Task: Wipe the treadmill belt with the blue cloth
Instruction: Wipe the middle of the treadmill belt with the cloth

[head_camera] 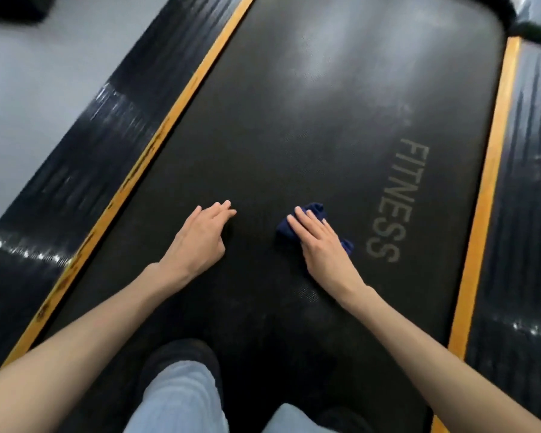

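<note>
The black treadmill belt point(310, 126) fills the middle of the view, with the grey word FITNESS printed along its right side. A small dark blue cloth point(313, 210) lies crumpled on the belt just left of that word. My right hand point(320, 242) presses flat on top of the cloth, fingers together, covering most of it. My left hand point(200, 237) rests on the bare belt to the left of the cloth, fingers loosely spread, holding nothing.
Yellow strips point(156, 142) border the belt on both sides, with ribbed black side rails point(85, 170) beyond them. Grey floor point(28, 89) lies at the far left. My legs in light jeans point(178, 398) and a dark shoe stand on the belt's near end.
</note>
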A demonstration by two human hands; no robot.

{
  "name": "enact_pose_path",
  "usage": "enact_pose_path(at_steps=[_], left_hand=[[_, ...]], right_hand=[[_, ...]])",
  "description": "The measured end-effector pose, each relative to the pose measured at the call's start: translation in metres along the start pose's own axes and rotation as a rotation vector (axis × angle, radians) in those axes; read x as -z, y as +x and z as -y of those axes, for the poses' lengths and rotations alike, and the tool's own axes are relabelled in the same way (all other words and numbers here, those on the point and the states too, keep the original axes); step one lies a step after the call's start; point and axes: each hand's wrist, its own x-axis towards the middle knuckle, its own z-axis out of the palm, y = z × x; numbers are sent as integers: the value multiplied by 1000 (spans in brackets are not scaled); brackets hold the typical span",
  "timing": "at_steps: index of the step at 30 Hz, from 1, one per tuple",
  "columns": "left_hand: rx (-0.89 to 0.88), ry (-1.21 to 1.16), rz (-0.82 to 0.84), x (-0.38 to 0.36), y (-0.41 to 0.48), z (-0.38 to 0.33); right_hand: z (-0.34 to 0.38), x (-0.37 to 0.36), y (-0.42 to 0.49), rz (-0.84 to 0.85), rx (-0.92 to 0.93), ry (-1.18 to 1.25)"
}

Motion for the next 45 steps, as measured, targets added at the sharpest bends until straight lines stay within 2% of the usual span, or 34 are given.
enact_pose_path(at_steps=[5,10,14,17,21,23,26,28,29,30,32,34,36,38,40,43,45], left_hand=[[151,67,-28,9,-28,22],[300,85,-168,20,-69,46],[321,116,-119,17,-91,63],[337,93,-94,15,-95,84],[360,-28,-30,17,-92,98],[355,-92,-24,17,-93,103],[292,-120,33,13,-100,105],[327,-182,26,13,-108,111],[365,-212,-6,14,-113,114],[396,-224,-46,15,-118,118],[412,-197,-125,13,-127,121],[395,-147,-160,4,-133,116],[415,-154,-141,-5,-135,110],[436,-178,-90,-9,-137,109],[438,-192,-39,-7,-137,111],[479,-168,-2,-2,-133,106],[540,-149,-1,0,-131,101]], right_hand=[[-1,4,54,-50,-107,68],[10,7,93,-91,-236,118],[18,1,98,-147,-322,189],[18,-12,91,-218,-282,103],[48,-30,98,-247,-336,5],[93,-56,84,-180,-119,12],[157,-98,29,97,400,-42],[159,-99,14,268,675,-87],[145,-92,28,282,760,-101],[129,-83,48,260,769,-111],[93,-64,101,122,561,-128],[63,-40,153,-11,202,-156],[61,-31,182,-92,-74,-115],[90,-45,182,-179,-133,-103],[131,-73,153,-161,64,-79],[185,-105,84,98,426,-32],[181,-101,77,254,638,-51]])
